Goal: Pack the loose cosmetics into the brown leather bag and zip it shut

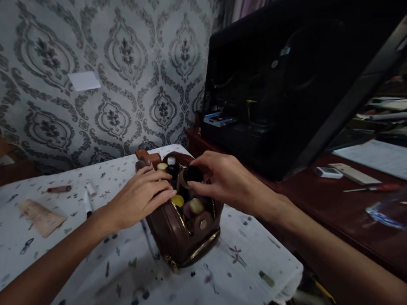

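Now your right hand [219, 174] pinches one black round piece [194, 173] at the mouth of one brown bag [170, 229]. Your left hand [133, 197], fingers loosely spread, lies over its left rim. Sitting on the tablecloth [105, 298], the bag opens upward, long axis running away from you; one white cap [171, 161] and one yellow lid [177, 200] show inside.

Counted on the patterned counter [105, 289]: one brown bag [172, 233], one beige tube [42, 218], one slim pinkish tube [59, 189], two slim white pieces [87, 201]. Counted inside the bag — visible items only — one white-capped bottle [171, 161], one dark round item [193, 173] at the opening, one yellow lid [177, 200], one gold-toned lid [196, 206]; further contents partly hidden, total undetermined. Dark red counter [350, 216]: one screwdriver [383, 187]. Wall: one pale slip [84, 81].
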Tool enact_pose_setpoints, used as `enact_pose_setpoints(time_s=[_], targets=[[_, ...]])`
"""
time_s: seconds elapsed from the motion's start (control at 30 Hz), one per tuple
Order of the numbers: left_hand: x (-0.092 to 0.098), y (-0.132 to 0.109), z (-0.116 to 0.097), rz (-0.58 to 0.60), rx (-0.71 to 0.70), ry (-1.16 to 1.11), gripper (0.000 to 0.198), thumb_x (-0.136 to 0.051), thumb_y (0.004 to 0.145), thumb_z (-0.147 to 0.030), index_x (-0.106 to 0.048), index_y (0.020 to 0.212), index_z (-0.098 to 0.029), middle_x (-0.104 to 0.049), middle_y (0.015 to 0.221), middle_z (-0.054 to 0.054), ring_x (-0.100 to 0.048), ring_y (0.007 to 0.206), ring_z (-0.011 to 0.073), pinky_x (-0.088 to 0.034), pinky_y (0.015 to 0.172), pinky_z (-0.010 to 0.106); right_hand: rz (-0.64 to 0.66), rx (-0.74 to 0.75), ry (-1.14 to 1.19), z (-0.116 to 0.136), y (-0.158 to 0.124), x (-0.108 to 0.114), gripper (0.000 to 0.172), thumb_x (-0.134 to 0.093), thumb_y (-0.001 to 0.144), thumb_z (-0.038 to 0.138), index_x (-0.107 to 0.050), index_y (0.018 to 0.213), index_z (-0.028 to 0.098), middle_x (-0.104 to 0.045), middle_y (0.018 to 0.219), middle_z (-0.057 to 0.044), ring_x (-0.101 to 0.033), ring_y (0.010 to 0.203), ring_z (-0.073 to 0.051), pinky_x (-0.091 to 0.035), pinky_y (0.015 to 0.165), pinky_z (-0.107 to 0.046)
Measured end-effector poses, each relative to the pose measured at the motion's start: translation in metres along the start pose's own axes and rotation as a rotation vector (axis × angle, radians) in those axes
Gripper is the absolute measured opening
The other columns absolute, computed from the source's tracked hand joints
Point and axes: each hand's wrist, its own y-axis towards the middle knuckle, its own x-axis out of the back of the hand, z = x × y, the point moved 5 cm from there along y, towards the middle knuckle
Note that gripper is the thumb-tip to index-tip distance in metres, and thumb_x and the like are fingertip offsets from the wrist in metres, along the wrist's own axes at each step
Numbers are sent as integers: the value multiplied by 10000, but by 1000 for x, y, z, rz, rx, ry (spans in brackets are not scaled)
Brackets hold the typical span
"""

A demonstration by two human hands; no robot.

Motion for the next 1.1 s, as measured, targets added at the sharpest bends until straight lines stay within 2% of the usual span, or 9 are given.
enact_pose_setpoints(time_s=[0.2, 0.4, 0.63, 0.8, 1.1], targets=[[-3, -3, 2, -90, -17, 0, 426, -346, 1056, -362, -736, 984, -207, -699, 1194, 77, -617, 1119, 233, -371, 1130, 454, 260, 105, -178, 6, 7, -32, 232, -745, 857, 251, -686, 1050, 138, -657, 989, -57, -635, 851, -166, -467, 742, -275], [-5, -6, 3, -113, -40, -5, 424, -334, 1063, -336, -729, 988, -197, -699, 1197, 78, -607, 1163, 223, -325, 1172, 449, 436, 157, -344, 13, 10, -51, 269, -727, 874, 195, -659, 1128, 140, -677, 1092, -100, -639, 1016, -232, -477, 840, -325], [-6, -6, 5, -131, -14, -66, 413, -354, 1053, -331, -739, 973, -207, -704, 1189, 68, -606, 1172, 234, -311, 1193, 476, 448, 187, -490, 18, 7, -60, 282, -683, 884, 161, -679, 1165, 177, -703, 1090, -115, -665, 1040, -275, -493, 861, -365], [-6, -6, 5, -142, -21, -70, 413, -355, 1050, -325, -737, 953, -202, -702, 1190, 72, -613, 1160, 241, -312, 1189, 492, 518, 224, -570, 23, 9, -65, 196, -623, 886, 89, -720, 1049, 135, -716, 1084, -146, -676, 1040, -282, -495, 875, -373], [-6, -9, 6, -142, -12, -71, 397, -355, 1051, -343, -712, 950, -203, -697, 1198, 71, -610, 1169, 246, -319, 1179, 472, 603, 250, -588, 22, 13, -64, 178, -595, 905, 72, -730, 1009, 123, -744, 1042, -142, -713, 995, -276, -507, 790, -340]])
